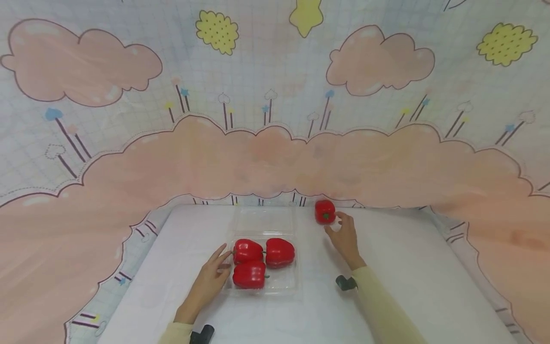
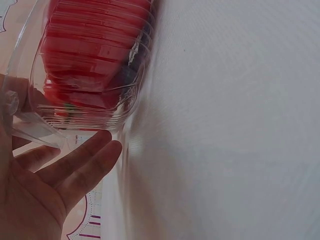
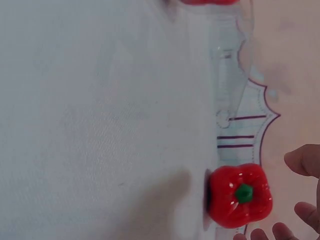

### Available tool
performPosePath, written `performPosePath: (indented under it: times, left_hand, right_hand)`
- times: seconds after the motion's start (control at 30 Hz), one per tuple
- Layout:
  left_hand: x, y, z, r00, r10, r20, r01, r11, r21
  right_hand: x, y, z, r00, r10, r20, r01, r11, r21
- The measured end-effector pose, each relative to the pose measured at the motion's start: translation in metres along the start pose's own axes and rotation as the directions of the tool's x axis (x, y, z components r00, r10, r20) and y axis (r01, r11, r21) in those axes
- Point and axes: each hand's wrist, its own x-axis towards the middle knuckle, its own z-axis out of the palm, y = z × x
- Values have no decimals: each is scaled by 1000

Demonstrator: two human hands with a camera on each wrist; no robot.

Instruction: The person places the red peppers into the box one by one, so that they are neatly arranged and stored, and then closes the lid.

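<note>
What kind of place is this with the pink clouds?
Probably a little practice or filming corner, though I can't tell what room it's in. A cloud-patterned backdrop stands around the back and sides of a white table, where red peppers sit in and beside a clear plastic box.

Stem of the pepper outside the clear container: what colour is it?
Green; the stem shows best in the right wrist view.
</note>
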Motion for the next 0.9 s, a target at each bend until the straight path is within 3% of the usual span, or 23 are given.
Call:
performPosePath:
  times: [0.2,0.53,0.7,0.9]
  left_hand:
    - [-1,0,1,1000,2,4,-2,1000,-21]
    - [1,4,-1,1000,10,-8,-10,1000,-7]
    - [0,4,2,1000,-19,1,19,1000,-14]
    - [0,5,0,1000,-12,-13,12,1000,12]
  right_hand:
    - [7,2,5,998,62,24,-62,998,-15]
    - [36,-1,16,991,133,1,-132,990,44]
    - [40,-1,20,987,157,21,-158,987,23]
    - [44,-1,27,986,163,-17,-162,986,44]
